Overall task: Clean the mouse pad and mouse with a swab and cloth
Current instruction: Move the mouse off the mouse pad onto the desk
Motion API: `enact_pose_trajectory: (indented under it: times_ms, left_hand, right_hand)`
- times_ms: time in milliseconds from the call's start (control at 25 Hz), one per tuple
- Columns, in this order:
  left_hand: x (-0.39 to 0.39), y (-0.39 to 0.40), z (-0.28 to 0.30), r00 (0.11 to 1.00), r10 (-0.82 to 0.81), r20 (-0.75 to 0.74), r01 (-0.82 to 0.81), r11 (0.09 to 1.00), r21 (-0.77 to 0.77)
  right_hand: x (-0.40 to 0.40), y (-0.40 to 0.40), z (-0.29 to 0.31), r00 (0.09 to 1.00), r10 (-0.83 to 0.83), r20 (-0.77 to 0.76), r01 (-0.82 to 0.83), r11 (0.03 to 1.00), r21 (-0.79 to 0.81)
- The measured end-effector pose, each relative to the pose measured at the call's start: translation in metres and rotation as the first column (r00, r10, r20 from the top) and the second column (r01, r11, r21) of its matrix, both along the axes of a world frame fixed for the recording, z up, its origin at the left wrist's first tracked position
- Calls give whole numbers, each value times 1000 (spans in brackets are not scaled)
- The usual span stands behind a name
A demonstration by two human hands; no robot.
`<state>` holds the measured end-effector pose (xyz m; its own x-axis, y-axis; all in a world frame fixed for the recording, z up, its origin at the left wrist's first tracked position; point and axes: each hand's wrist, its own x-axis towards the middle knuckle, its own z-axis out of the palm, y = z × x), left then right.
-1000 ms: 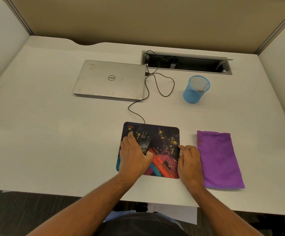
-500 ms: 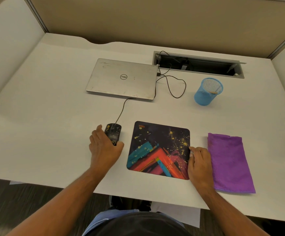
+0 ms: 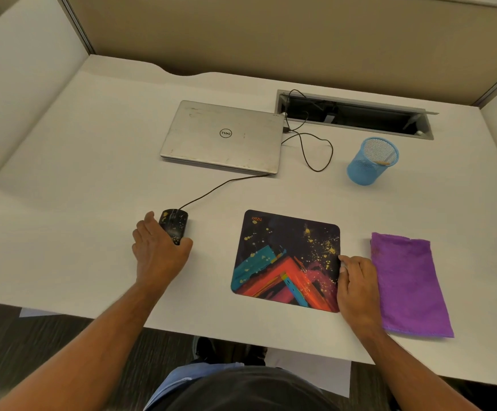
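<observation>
A black mouse (image 3: 173,225) with yellow speckles sits on the white desk left of the colourful mouse pad (image 3: 285,259). My left hand (image 3: 158,253) cups the mouse's rear, fingers on its left side and thumb at its right. My right hand (image 3: 357,283) rests on the pad's right edge, fingertips pressing it down. A folded purple cloth (image 3: 407,283) lies flat just right of that hand. A blue mesh cup (image 3: 371,161) at the back right holds a thin wooden stick, likely the swab.
A closed silver laptop (image 3: 223,136) lies behind the mouse, with the mouse's black cable (image 3: 220,185) running to it. A cable hatch (image 3: 354,114) opens in the desk at the back. Cubicle walls surround the desk; its front edge is near my body.
My left hand slid the mouse off the pad onto the desk at the left. My right hand stayed on the pad's right edge. The camera shifted.
</observation>
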<state>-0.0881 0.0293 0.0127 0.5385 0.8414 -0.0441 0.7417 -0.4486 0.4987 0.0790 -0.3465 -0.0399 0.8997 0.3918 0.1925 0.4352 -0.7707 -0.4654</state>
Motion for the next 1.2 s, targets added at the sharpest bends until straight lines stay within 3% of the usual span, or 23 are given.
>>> enact_pose_trajectory:
  times_ms: [960, 1200]
  left_hand:
    - [0, -3, -7, 981, 9, -195, 7, 997, 80]
    - [14, -16, -2, 991, -106, -86, 122, 967, 224]
  right_hand:
    - [-4, 4, 12, 999, -13, -34, 14, 1000, 21]
    - [-5, 9, 17, 996, -55, -65, 56, 998, 2]
